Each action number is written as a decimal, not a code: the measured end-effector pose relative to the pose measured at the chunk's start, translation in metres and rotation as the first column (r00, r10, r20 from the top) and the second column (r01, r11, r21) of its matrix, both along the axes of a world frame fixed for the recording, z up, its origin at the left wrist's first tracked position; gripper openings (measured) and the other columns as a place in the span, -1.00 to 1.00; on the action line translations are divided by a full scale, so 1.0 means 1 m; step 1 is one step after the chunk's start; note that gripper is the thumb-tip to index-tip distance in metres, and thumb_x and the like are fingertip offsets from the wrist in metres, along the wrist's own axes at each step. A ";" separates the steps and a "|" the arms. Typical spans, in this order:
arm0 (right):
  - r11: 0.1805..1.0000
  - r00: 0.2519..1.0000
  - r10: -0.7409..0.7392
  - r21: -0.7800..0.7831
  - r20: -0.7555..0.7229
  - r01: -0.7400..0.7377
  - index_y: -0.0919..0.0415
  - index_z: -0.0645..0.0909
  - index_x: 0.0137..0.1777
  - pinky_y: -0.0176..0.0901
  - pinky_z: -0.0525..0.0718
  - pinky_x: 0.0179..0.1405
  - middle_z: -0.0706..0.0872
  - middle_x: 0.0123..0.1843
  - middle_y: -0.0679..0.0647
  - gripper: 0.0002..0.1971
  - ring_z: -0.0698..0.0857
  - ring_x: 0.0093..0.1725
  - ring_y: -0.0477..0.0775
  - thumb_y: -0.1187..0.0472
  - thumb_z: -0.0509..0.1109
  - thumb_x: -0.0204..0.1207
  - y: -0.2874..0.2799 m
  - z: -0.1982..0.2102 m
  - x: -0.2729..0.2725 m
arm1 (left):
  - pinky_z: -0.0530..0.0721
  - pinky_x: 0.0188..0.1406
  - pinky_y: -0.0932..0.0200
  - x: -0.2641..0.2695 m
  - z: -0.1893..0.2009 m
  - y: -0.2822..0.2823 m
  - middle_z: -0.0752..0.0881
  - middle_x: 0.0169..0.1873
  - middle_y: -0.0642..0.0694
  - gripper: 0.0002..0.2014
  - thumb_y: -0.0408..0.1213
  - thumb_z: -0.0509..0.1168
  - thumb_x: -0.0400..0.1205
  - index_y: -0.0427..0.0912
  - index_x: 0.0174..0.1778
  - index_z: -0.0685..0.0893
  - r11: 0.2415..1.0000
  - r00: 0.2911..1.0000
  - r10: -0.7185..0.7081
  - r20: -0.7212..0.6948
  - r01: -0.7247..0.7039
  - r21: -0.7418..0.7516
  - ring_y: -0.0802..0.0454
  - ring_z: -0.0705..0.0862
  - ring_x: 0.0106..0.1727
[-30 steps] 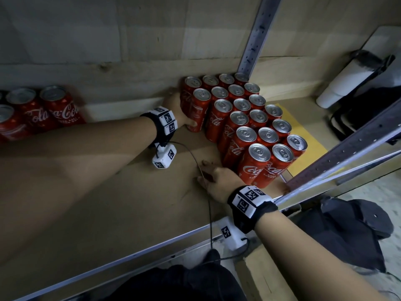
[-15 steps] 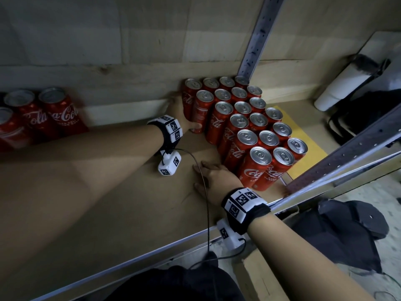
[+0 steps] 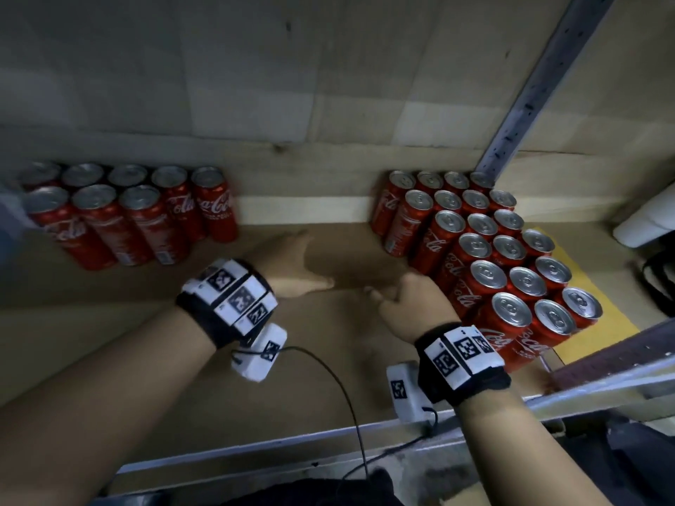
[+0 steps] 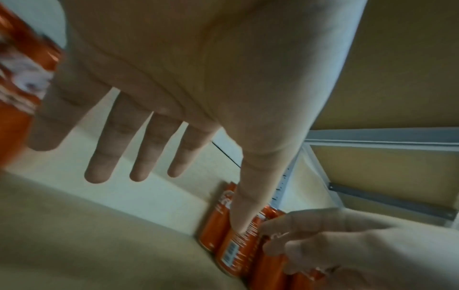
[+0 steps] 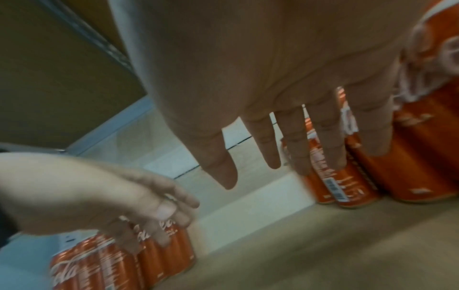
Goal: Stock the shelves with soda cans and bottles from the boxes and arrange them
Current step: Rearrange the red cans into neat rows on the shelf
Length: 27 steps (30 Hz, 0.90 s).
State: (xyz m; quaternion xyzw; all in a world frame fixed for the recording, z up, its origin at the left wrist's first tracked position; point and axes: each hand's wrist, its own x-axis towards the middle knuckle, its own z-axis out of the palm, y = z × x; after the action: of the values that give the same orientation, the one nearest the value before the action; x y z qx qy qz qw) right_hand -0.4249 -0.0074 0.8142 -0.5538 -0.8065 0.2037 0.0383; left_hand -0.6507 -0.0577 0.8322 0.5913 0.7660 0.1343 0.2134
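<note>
On the brown shelf board (image 3: 175, 359), the large can block (image 3: 485, 257) stands right of centre and a smaller can group (image 3: 128, 213) at upper left, both upright against the back wall, while the left hand (image 3: 296, 264) and right hand (image 3: 412, 301) hover between them, grip released, holding nothing.

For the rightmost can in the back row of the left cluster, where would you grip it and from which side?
Grip that can round its upper wall, from its right, with the open left hand. It stands upright; neighbours crowd its left and front-left, the backboard sits behind, but bare shelf lies to its right.
</note>
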 end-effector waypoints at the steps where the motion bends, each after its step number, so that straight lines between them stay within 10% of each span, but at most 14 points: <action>1: 0.999 0.999 0.022 0.026 0.029 -0.023 0.11 0.61 0.21 0.01 0.74 0.08 0.76 0.04 0.14 -0.55 0.76 0.15 0.22 -0.26 0.32 0.62 -0.001 0.004 -0.007 | 0.45 0.41 0.13 -0.009 0.001 -0.016 0.41 0.65 -0.11 -0.06 0.24 0.47 0.52 -0.09 0.73 0.24 0.999 0.999 0.032 -0.029 -0.032 -0.006 -0.11 0.45 0.58; 4: 0.992 0.993 0.091 0.080 0.078 -0.097 -0.10 0.27 0.72 0.10 0.65 0.35 0.63 0.48 0.14 -0.32 0.62 0.43 0.24 -0.26 0.29 0.64 -0.005 0.015 -0.031 | 0.52 0.44 0.02 -0.039 -0.002 -0.052 0.47 0.58 -0.10 -0.12 0.26 0.47 0.48 -0.03 0.66 0.36 0.989 0.983 0.145 -0.117 -0.144 0.010 -0.14 0.48 0.52; 15: 0.920 0.921 0.359 0.107 0.152 -0.377 -0.03 0.10 0.78 0.09 0.58 0.37 0.47 0.63 0.11 -0.22 0.53 0.52 0.25 -0.21 0.27 0.63 -0.003 0.038 -0.144 | 0.74 0.05 -0.07 -0.140 -0.008 -0.131 0.72 0.14 -0.06 -0.46 0.21 0.33 0.42 0.05 0.27 0.61 0.846 0.838 0.527 -0.143 -0.502 0.178 -0.18 0.73 0.07; 23: 0.983 0.886 0.091 -0.101 -0.455 -0.153 0.06 0.33 0.63 -0.10 0.62 0.18 0.64 0.39 0.10 -0.17 0.67 0.34 0.17 -0.07 0.64 0.44 0.023 0.004 -0.240 | 0.66 0.14 0.08 -0.144 -0.044 -0.117 0.75 0.18 -0.07 -0.52 0.03 0.47 0.49 -0.03 0.31 0.65 0.602 0.711 0.600 0.366 -0.703 0.378 -0.10 0.73 0.16; 27: 0.982 0.867 0.016 -0.154 -0.498 -0.107 0.14 0.38 0.60 -0.08 0.64 0.19 0.67 0.41 0.12 -0.17 0.69 0.35 0.20 0.01 0.70 0.40 0.024 -0.014 -0.265 | 0.52 0.15 0.19 -0.124 -0.051 -0.095 0.68 0.04 0.10 -0.46 -0.15 0.59 0.47 -0.08 0.36 0.63 0.469 0.554 0.539 0.635 -0.823 0.321 0.06 0.68 0.09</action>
State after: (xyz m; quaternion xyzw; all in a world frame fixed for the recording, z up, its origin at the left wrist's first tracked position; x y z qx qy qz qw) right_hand -0.6901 0.0165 0.8003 -0.4583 -0.7658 0.4103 0.1875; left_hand -0.7743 -0.1531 0.7813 0.2073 0.7856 0.5717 0.1141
